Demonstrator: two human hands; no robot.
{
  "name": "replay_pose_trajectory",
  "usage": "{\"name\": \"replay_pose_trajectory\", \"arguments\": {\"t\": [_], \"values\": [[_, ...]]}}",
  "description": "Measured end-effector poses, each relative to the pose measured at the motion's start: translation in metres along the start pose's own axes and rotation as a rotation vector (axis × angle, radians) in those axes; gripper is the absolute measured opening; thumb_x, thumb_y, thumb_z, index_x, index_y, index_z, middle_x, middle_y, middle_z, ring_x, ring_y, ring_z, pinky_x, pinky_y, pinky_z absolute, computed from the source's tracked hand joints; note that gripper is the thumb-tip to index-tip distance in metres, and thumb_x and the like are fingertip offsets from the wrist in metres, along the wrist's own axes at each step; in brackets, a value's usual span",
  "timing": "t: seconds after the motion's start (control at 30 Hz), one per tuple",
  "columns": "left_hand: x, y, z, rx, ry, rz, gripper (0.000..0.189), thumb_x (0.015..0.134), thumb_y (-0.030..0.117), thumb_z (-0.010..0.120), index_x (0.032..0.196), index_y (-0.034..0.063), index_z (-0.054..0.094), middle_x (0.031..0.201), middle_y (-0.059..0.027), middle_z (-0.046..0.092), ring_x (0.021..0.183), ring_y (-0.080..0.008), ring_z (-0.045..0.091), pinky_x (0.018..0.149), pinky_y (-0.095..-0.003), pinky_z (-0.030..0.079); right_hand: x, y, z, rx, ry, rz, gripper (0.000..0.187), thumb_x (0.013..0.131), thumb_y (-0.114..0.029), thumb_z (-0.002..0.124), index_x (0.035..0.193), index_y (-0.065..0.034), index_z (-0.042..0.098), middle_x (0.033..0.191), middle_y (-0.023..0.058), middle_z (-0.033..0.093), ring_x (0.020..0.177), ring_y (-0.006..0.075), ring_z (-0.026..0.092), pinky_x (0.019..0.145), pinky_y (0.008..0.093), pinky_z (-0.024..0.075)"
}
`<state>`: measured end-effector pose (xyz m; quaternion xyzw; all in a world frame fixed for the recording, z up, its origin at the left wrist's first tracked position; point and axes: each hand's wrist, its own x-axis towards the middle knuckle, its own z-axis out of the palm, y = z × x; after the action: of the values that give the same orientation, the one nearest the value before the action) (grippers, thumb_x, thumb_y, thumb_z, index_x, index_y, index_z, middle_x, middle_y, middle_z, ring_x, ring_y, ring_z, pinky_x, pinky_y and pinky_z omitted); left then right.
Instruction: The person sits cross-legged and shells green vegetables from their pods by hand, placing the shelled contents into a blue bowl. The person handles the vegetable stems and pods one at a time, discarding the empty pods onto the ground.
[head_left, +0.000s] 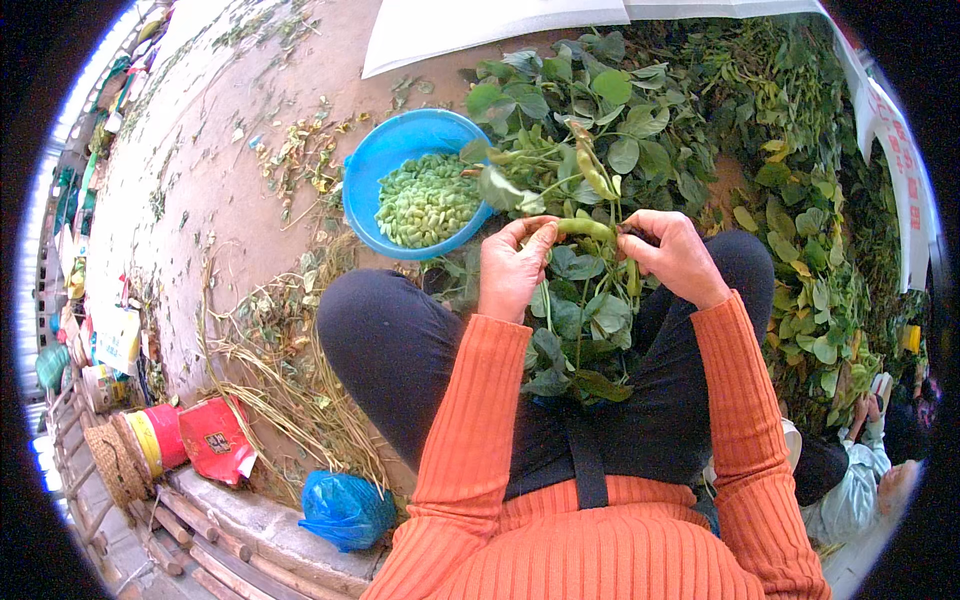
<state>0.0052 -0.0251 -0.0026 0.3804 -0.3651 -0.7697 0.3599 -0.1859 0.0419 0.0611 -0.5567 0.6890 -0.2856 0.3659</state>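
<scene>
Between my hands stretches a plump green soybean pod (586, 228). The thumb and fingers of my left hand (517, 262) pinch its left end. At its other end my right hand (670, 251) grips the thin stem of a leafy soybean plant (600, 319), with part of the grip hidden by the fingers. More pods (594, 174) hang on the stem just above. Left of the plant, and beyond my left hand, a blue plastic basin (364, 217) holds a heap of shelled green beans (424, 202).
Piled soybean plants (630, 112) lie ahead and to the right. Dry stalks (292, 390) cover the ground at left, near a blue plastic bag (349, 510) and a red bag (217, 442). Another person (855, 472) sits at the lower right. White sheeting (495, 30) edges the top.
</scene>
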Motion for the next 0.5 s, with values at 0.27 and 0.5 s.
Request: {"name": "replay_pose_trajectory", "arguments": {"t": [0.27,0.5], "values": [[-0.011,0.012,0.009,0.109,-0.258,-0.229,0.032,0.083,0.014,0.066,0.111,-0.0005,0.058,0.083,-0.0047,0.066,0.049,-0.0009,0.040,0.043,-0.0168,0.027,0.014,0.019,0.009,0.038,0.229,-0.020,0.015,0.082,-0.012,0.062,0.084,0.0033,0.063,0.060,0.0051,0.058,0.049,0.0075,0.049,0.047,0.0264,0.0401],[-0.011,0.001,0.009,0.048,-0.305,-0.232,0.035,0.081,0.014,0.067,0.113,0.0007,0.059,0.094,-0.0028,0.067,0.060,-0.0003,0.045,0.046,-0.0161,0.031,0.016,0.012,0.013,-0.053,0.248,-0.030,0.016,0.080,-0.012,0.063,0.084,0.0035,0.063,0.065,0.0124,0.060,0.056,0.0151,0.055,0.054,0.0308,0.0438]]}}
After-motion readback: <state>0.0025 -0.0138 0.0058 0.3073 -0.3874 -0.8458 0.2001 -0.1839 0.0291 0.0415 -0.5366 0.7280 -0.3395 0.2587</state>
